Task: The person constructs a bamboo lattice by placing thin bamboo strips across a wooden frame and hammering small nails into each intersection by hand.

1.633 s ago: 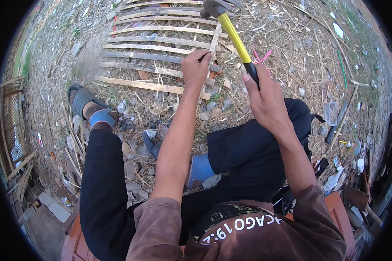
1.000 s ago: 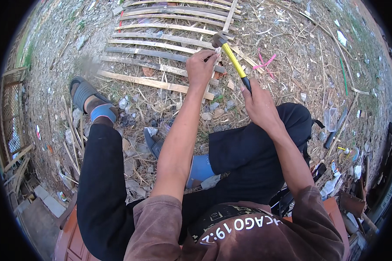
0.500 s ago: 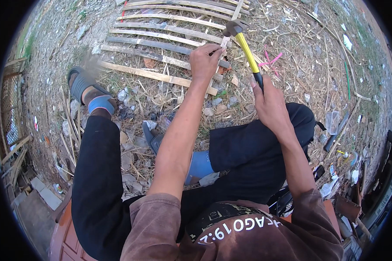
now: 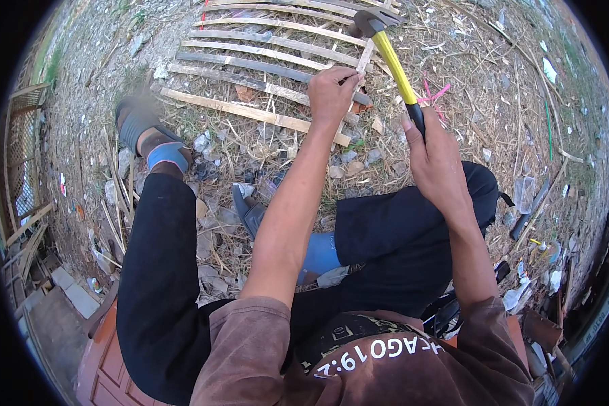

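My right hand [image 4: 438, 152] grips a claw hammer [image 4: 398, 64] by the black end of its yellow handle. The dark hammer head is beyond my left hand, over the right end of a slatted frame. My left hand [image 4: 332, 96] is closed in a pinch against a pale crosspiece [image 4: 365, 58]; whatever sits between its fingertips is too small to make out. Several thin, slightly curved wooden slats [image 4: 257, 53] lie side by side across the ground, their right ends meeting the crosspiece. The nearest slat [image 4: 237, 110] is light tan, while some others look grey.
My sandalled foot [image 4: 142, 128] rests left of the slats, and my other leg is folded below them. Pink ribbon [image 4: 434, 93] lies right of the hammer. A dark-handled blade [image 4: 529, 211] and a clear plastic container [image 4: 524, 195] lie farther right amid straw, stones and litter.
The hammer head has risen away from the crosspiece and my left hand. My left hand keeps its pinch at the crosspiece. The whole view has shifted slightly.
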`<state>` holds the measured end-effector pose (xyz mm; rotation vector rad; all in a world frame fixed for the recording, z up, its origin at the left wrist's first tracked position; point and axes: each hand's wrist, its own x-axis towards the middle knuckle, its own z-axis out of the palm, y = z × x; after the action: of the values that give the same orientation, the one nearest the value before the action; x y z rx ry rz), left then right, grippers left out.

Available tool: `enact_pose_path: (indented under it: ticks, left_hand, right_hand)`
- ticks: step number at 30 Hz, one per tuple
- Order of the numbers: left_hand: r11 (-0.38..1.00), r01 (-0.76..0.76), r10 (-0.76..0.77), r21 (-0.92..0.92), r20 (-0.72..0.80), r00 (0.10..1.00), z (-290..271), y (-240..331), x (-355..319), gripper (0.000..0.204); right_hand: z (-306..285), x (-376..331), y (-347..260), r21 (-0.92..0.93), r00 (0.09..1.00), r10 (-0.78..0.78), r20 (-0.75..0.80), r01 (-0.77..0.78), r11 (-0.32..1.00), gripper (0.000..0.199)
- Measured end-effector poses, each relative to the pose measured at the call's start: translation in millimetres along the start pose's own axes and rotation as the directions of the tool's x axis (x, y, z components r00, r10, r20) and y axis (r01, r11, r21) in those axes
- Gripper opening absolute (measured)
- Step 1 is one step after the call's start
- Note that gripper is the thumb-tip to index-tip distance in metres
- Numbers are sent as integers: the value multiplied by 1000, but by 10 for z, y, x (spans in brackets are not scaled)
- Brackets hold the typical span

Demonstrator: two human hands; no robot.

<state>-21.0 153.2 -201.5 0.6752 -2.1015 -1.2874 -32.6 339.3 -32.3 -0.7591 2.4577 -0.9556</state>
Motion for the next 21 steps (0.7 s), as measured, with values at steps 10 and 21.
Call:
enact_pose_path:
  ticks: [10,21]
  left_hand:
    - [1000,-2,2,16,1,1000,35,-12,2,16]
    - [999,-15,15,33,13,1000,14,-12,15,21]
  right_hand:
    - [203,-1,452,-53,999,49,-23,-50,997,19]
    - [207,-46,352,-59,1000,-11,5,12,998,18]
